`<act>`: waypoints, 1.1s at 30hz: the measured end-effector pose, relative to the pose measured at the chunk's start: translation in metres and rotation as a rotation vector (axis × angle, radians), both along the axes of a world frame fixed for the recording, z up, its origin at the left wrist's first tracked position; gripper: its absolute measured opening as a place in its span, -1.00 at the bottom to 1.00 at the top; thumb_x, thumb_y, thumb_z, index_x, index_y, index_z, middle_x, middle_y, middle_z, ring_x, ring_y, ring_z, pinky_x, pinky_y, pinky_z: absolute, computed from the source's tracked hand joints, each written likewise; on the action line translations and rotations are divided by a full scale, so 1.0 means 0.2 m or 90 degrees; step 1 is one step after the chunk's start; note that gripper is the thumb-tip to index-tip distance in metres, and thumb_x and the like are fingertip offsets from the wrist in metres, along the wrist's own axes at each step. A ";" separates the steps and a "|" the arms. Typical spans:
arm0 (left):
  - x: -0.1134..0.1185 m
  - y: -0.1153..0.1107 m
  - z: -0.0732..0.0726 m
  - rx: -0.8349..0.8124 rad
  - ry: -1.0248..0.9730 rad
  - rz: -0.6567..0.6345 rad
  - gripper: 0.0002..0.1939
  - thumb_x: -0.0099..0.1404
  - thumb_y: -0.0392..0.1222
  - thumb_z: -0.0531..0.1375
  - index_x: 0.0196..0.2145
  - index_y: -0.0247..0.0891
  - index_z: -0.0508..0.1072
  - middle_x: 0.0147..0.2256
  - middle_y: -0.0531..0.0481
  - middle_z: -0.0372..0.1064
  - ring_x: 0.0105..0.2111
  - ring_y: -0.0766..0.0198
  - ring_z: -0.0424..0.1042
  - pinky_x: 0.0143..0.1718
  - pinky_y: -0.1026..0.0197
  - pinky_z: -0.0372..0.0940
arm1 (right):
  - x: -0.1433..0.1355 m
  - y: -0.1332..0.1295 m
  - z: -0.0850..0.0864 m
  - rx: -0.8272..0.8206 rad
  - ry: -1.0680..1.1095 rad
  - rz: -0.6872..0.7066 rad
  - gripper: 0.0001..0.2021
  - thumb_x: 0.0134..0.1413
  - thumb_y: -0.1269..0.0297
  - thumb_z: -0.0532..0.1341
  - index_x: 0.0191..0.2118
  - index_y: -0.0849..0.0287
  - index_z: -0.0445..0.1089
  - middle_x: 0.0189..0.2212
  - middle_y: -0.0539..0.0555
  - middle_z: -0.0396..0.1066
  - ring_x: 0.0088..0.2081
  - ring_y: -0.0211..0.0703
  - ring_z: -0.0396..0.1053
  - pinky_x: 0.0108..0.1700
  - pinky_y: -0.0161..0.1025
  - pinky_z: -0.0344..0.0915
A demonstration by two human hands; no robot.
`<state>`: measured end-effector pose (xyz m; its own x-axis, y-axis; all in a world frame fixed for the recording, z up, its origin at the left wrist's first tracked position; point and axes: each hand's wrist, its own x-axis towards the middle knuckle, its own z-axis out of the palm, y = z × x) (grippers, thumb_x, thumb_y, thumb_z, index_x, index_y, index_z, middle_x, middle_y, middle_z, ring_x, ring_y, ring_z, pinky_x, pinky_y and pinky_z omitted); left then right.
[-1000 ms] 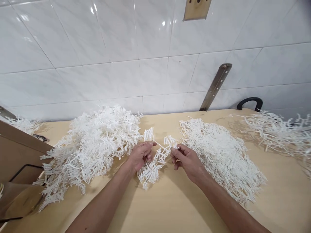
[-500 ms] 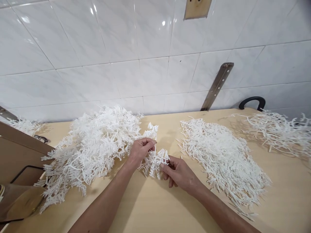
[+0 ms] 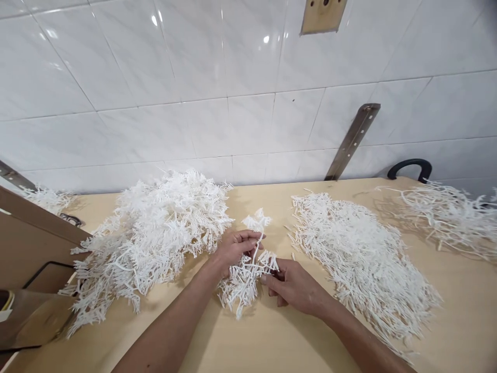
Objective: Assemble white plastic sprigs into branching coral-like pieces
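Observation:
Between my hands is a white branched plastic piece (image 3: 244, 280), with many short thin twigs and a clump at its upper end. My left hand (image 3: 238, 248) is closed on its stem, thumb and fingers pinched together. Lower and to the right, my right hand (image 3: 289, 282) pinches twigs at the piece's right side; its other fingers are curled and partly hidden. A large heap of white branched pieces (image 3: 166, 223) lies left of my left hand. To the right of my right hand is a flatter pile of short white sticks (image 3: 361, 248).
The wooden table (image 3: 256, 342) meets a tiled wall (image 3: 202, 124). Long white strands (image 3: 454, 212) lie at the far right near a black curved handle (image 3: 409, 165). A brown box (image 3: 34, 238) stands at the left, with glasses (image 3: 72, 219) behind it.
The branched piece has turned and shifted slightly right, its lower twigs now spreading nearer to me. My left hand has moved a little right and down, and my right hand slightly right and down.

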<state>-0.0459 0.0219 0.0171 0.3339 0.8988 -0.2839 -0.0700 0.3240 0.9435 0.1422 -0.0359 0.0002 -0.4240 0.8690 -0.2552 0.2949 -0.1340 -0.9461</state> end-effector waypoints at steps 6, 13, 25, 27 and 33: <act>0.03 -0.06 -0.01 0.152 0.154 -0.035 -0.72 0.24 -0.13 0.23 -0.18 -0.34 0.61 -0.53 0.05 0.35 -0.56 0.39 0.23 -0.48 0.31 0.16 | 0.01 -0.05 -0.11 0.061 -0.063 -0.095 -0.73 0.15 0.14 0.17 -0.49 0.11 0.17 -0.63 -0.06 0.32 -0.66 -0.25 0.31 -0.58 -0.32 0.23; 0.05 -0.06 -0.11 0.258 0.232 -0.047 -0.63 0.31 -0.25 0.08 -0.04 -0.33 0.59 -0.54 0.05 0.36 -0.54 0.36 0.23 -0.48 0.31 0.16 | 0.01 -0.08 -0.12 0.118 -0.051 -0.099 -0.86 0.12 0.22 0.20 -0.37 0.11 0.24 -0.57 -0.06 0.29 -0.59 -0.26 0.24 -0.56 -0.32 0.20; 0.06 -0.05 -0.12 0.307 0.233 -0.025 -0.62 0.30 -0.25 0.07 -0.03 -0.25 0.59 -0.17 -0.09 0.57 -0.33 0.26 0.45 -0.29 0.25 0.33 | 0.22 0.02 0.03 0.035 0.044 -0.013 -0.61 0.14 -0.07 0.27 -0.14 0.19 0.45 -0.38 0.07 0.44 -0.44 -0.19 0.41 -0.41 -0.26 0.38; 0.05 -0.05 -0.11 0.291 0.232 -0.030 -0.63 0.31 -0.24 0.06 -0.06 -0.28 0.60 -0.28 -0.07 0.56 -0.47 0.33 0.36 -0.43 0.30 0.26 | 0.24 0.04 0.02 0.034 0.050 -0.084 -0.59 0.15 -0.10 0.25 -0.14 0.18 0.43 -0.43 0.04 0.44 -0.54 -0.25 0.39 -0.50 -0.30 0.31; 0.05 -0.05 -0.11 0.259 0.216 -0.022 -0.66 0.32 -0.19 0.09 -0.09 -0.31 0.60 -0.57 0.05 0.32 -0.61 0.41 0.12 -0.57 0.35 0.09 | 0.22 0.05 0.00 0.026 0.076 -0.181 -0.55 0.15 -0.12 0.24 -0.06 0.17 0.38 -0.56 -0.07 0.35 -0.68 -0.34 0.23 -0.63 -0.35 0.17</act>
<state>-0.0352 0.0127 -0.0054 0.3152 0.9489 -0.0115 0.2652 -0.0765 0.9611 0.1856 -0.0267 0.0004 -0.1868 0.9655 -0.1815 0.1380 -0.1571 -0.9779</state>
